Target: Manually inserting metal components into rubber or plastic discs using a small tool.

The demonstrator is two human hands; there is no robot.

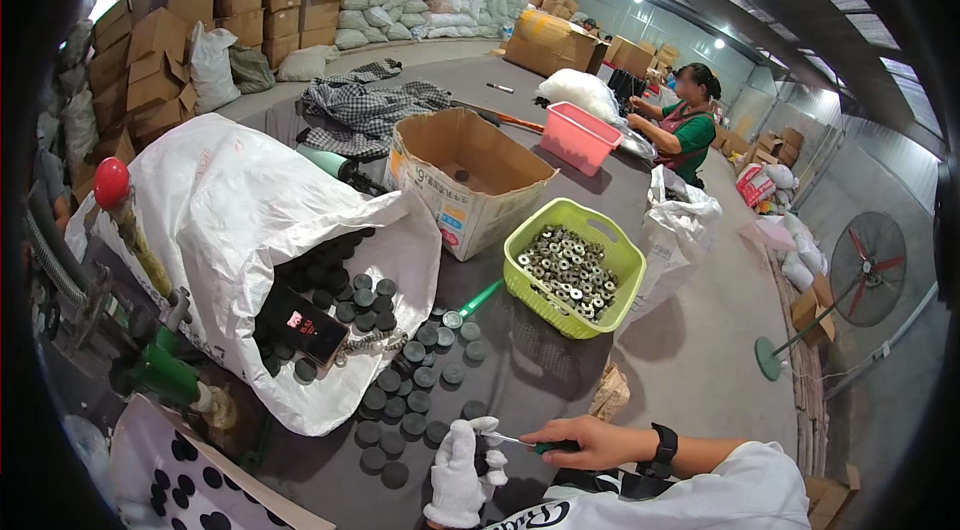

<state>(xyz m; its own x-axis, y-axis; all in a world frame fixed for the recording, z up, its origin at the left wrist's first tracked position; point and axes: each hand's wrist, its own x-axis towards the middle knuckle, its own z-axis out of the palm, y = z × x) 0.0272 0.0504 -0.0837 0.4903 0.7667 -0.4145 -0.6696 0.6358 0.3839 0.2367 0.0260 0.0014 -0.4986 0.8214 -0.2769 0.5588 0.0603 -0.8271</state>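
Note:
My left hand [458, 479], in a white glove, is closed at the table's front edge. What its fingers hold is hidden by the glove. My right hand [592, 444] is bare, with a black watch on the wrist, and grips a screwdriver [556, 447] by its green and black handle. The thin metal shaft points left and reaches the gloved fingers. Just beyond the glove, many round black caps [413, 423] lie loose on the grey table. More spill from the mouth of a white woven sack [250, 170], where a phone [303, 325] rests on them.
A lime-green basket [520, 275] of metal rings stands ahead, beside a cardboard box [470, 152] and pink bin [580, 137]. A green-handled tool [480, 300] lies near the caps. At left stands a press with a red knob [112, 184]. A co-worker [688, 125] sits at the far right.

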